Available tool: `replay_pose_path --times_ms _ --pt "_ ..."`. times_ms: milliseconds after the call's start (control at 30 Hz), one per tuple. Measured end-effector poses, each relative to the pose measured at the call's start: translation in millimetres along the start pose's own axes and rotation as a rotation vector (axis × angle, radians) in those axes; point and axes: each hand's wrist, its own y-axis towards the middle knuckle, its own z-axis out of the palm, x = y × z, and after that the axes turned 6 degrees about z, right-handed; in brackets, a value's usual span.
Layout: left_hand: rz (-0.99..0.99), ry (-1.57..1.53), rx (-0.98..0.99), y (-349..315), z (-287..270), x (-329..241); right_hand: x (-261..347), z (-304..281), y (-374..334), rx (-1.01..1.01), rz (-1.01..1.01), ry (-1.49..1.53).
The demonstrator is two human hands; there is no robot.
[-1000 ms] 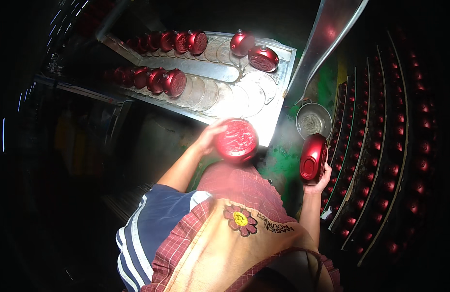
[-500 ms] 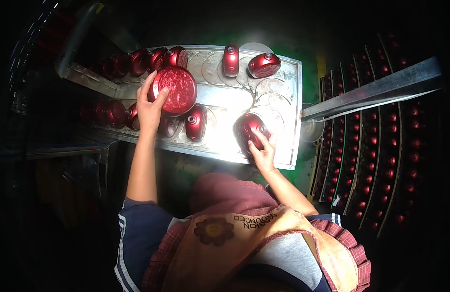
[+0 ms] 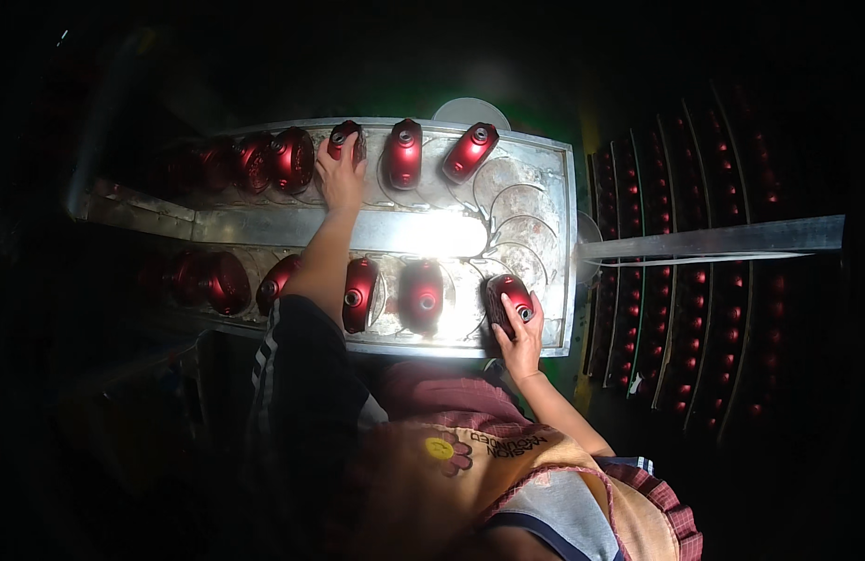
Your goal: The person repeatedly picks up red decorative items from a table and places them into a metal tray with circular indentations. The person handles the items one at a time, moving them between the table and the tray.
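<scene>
The left hand (image 3: 341,176) is stretched far across the conveyor, its forearm angled up and slightly away from the body. Its fingers are laid, a little spread, over the near face of a dark red flask (image 3: 344,131) that stands in the far lane; whether the fingers are closed firmly around it cannot be told. The right hand (image 3: 523,348) is kept lower and nearer the body, at the conveyor's right end, with the forearm slanted in from the lower right. A glossy red bottle (image 3: 508,285) is held there between its thumb and spread fingers, with the bottle's round neck fitting turned toward the hand.

The conveyor (image 3: 571,290) is edged in pale metal and surfaced with overlapping crescent plates (image 3: 518,201), which are curved around its right end. The two lanes are divided by a metal strip (image 3: 395,231), whose right part is washed out by glare. More red vessels (image 3: 404,154) are lined up along both lanes, the leftmost being lost in shadow. A metal beam (image 3: 722,238) is extended to the right of the conveyor, and racks (image 3: 703,299) filled with rows of small-looking red items are seen beyond. A tan apron (image 3: 507,467) is worn, trimmed in maroon check; the surroundings are mostly dark.
</scene>
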Motion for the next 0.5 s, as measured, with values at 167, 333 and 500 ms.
replay_pose_path --times_ms 167,333,500 --pt "0.084 -0.045 -0.07 -3.9 -59.2 5.2 -14.3 -22.2 42.9 -0.099 0.109 0.195" --pt "-0.093 -0.425 -0.148 -68.8 -159.9 10.6 -3.3 -24.9 139.9 -0.315 0.042 0.25" --pt "-0.353 -0.528 -0.168 -190.7 -238.2 24.8 18.5 22.5 254.9 -0.411 0.003 0.177"
